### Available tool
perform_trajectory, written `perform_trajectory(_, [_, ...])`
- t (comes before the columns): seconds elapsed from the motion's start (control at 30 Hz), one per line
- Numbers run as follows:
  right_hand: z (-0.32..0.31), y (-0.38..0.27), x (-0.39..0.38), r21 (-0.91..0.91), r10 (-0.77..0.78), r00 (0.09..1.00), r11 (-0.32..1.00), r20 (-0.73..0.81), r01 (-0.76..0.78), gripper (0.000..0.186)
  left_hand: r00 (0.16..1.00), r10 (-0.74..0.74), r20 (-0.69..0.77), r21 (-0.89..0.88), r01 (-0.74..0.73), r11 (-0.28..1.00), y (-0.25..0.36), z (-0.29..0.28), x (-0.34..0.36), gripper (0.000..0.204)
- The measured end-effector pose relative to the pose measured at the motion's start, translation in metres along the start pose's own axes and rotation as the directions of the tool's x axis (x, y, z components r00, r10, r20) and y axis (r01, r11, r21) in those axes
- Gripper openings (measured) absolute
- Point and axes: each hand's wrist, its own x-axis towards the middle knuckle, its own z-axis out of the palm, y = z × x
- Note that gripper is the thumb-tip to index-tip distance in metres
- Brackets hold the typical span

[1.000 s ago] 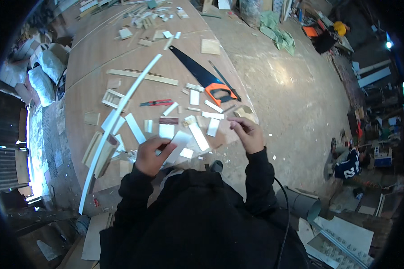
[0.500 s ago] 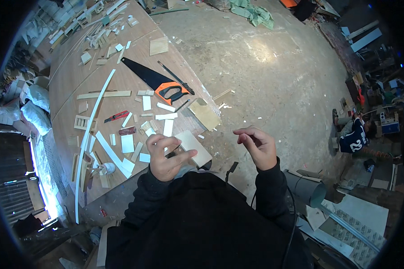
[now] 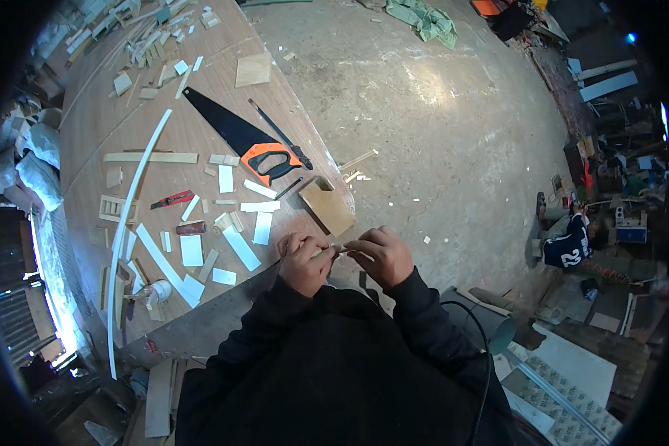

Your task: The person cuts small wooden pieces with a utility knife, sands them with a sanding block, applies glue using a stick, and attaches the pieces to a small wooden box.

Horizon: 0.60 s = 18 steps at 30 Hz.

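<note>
My left hand (image 3: pixel 305 264) and my right hand (image 3: pixel 379 259) meet below the table's near corner, both closed. The left grips a small pale piece of wood (image 3: pixel 321 251), mostly hidden by fingers. The right pinches at its end; what exactly it holds is too small to tell. Above them a tan wooden offcut (image 3: pixel 327 209) lies at the table edge. On the plywood table (image 3: pixel 104 104) are a handsaw (image 3: pixel 264 160), a dark narrow tool (image 3: pixel 279 132), a red utility knife (image 3: pixel 172 199), several white strips (image 3: pixel 241 247) and a small slatted wooden piece (image 3: pixel 114 208).
A long white strip (image 3: pixel 126 223) lies along the table's left. White sacks (image 3: pixel 37 171) stand beyond it. A concrete floor (image 3: pixel 438 149) spreads right, where another person (image 3: pixel 572 245) in dark blue sits low among clutter. A grey cylinder (image 3: pixel 476 327) and boards (image 3: pixel 565 372) lie lower right.
My hands have come together, the right moving left and the left moving right. The pale piece in my left hand, broad in view before, is now largely covered by fingers. The view has shifted.
</note>
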Motion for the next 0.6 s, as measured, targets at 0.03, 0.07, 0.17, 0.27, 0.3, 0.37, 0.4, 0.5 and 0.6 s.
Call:
perform_trajectory(0.03, [0.005, 0.008, 0.005, -0.035, -0.015, 1.000, 0.999, -0.021, 0.015, 0.024, 1.000, -0.010, 0.003, -0.001, 0.010, 1.000, -0.005, 0.005, 0.001, 0.014])
perform_trajectory(0.07, [0.009, 0.017, 0.009, -0.069, -0.033, 0.999, 0.997, -0.040, 0.030, 0.021, 0.999, -0.035, 0.003, -0.008, 0.035, 0.999, -0.010, 0.011, 0.002, 0.014])
perform_trajectory(0.17, [0.021, 0.041, 0.026, -0.075, -0.044, 0.997, 0.996, -0.071, 0.038, 0.017, 0.992, -0.122, -0.027, -0.016, 0.122, 0.992, -0.020, 0.021, 0.011, 0.021])
perform_trajectory(0.27, [0.038, 0.075, 0.032, -0.068, -0.023, 0.992, 0.998, -0.121, 0.015, 0.018, 0.956, -0.272, -0.110, 0.061, 0.280, 0.958, -0.038, 0.033, 0.008, 0.026])
perform_trajectory(0.3, [0.045, 0.085, 0.035, -0.061, 0.007, 0.988, 0.998, -0.155, -0.016, 0.018, 0.935, -0.330, -0.131, -0.002, 0.333, 0.943, -0.049, 0.041, -0.001, 0.028])
perform_trajectory(0.37, [0.057, 0.099, 0.041, 0.015, 0.042, 0.993, 0.999, -0.109, -0.041, 0.019, 0.892, -0.421, -0.162, -0.073, 0.415, 0.907, -0.060, 0.052, -0.017, 0.027])
perform_trajectory(0.4, [0.063, 0.108, 0.044, 0.066, 0.088, 0.991, 0.994, -0.096, -0.082, 0.020, 0.878, -0.447, -0.170, -0.068, 0.442, 0.894, -0.061, 0.064, -0.019, 0.027])
perform_trajectory(0.5, [0.080, 0.140, 0.054, 0.127, 0.092, 0.995, 0.988, -0.048, -0.086, 0.021, 0.808, -0.568, -0.156, -0.146, 0.550, 0.822, -0.057, 0.097, -0.024, 0.027])
perform_trajectory(0.6, [0.092, 0.162, 0.064, 0.179, 0.061, 0.996, 0.981, 0.069, -0.072, 0.020, 0.748, -0.578, -0.326, -0.051, 0.597, 0.801, -0.058, 0.126, -0.029, 0.029])
